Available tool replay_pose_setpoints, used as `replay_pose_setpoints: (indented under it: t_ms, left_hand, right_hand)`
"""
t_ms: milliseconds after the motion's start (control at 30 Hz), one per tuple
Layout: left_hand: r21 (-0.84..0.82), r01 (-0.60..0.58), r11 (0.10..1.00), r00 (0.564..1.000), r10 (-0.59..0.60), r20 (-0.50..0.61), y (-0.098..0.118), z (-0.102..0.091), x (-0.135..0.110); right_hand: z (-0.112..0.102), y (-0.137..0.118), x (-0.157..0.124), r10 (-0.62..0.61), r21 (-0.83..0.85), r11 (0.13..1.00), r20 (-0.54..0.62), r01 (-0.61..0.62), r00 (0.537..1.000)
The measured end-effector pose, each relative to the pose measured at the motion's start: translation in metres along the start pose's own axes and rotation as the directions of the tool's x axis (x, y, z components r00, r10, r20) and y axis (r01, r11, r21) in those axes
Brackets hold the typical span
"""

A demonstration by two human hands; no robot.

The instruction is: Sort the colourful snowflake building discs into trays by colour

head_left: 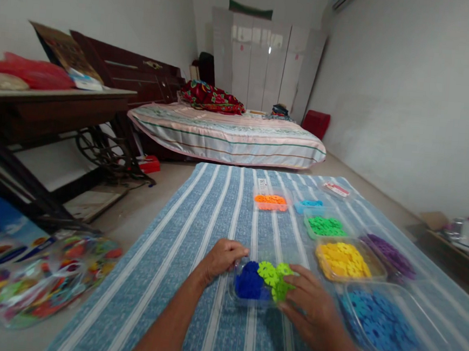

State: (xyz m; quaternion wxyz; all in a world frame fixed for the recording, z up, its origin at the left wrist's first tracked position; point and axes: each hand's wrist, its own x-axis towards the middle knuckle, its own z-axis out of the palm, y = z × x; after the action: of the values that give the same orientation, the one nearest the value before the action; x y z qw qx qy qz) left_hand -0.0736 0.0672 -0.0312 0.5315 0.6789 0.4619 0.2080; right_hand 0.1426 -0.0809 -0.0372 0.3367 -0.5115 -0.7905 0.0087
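A clear plastic container [257,303] stands close in front of me, with dark blue notched discs [250,280] in its left part and lime-green notched discs [269,274] in its right part. My left hand [223,260] grips the container's far left corner, thumb and fingers closed on the rim. At the right end, my right hand [309,303] has its fingers bent around some of the lime-green discs. Its fingers and thumb cover part of them and the container's right side.
On the striped cloth [197,237] stand containers of orange discs [271,202], green discs [326,226], yellow discs [343,260], purple discs [390,255] and blue discs [383,321]. Bags of colourful pieces [58,278] lie on the floor at left. A bed [229,134] stands behind.
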Motion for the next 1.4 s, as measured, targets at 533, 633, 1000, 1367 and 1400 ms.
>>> replay_pose_setpoints:
  t_ms: [533,633,1000,1367,1400]
  left_hand:
    - [-0.264,-0.089,0.96,0.975,0.03,-0.22,-0.001,0.011,0.002]
    - [-0.282,-0.059,0.958,0.963,-0.02,-0.27,0.001,0.013,0.002]
    - [-0.32,-0.005,0.947,0.939,-0.105,-0.326,0.002,0.01,0.019]
    - [-0.288,-0.121,0.95,0.935,0.011,-0.356,0.037,0.01,0.119]
    - [-0.286,-0.124,0.95,0.933,0.014,-0.359,0.038,0.012,0.127]
  right_hand:
    - [0.02,0.066,0.043,0.073,-0.045,0.995,-0.287,-0.09,0.955]
    - [0.022,0.081,0.061,0.131,-0.19,0.968,-0.18,-0.165,0.975]
    - [0.028,0.076,0.095,0.442,-0.565,0.67,-0.217,-0.481,0.87]
    - [0.04,0.04,0.071,0.308,-0.479,0.777,-0.279,-0.41,0.91]
    - [0.045,0.033,0.061,0.272,-0.457,0.804,-0.287,-0.38,0.919]
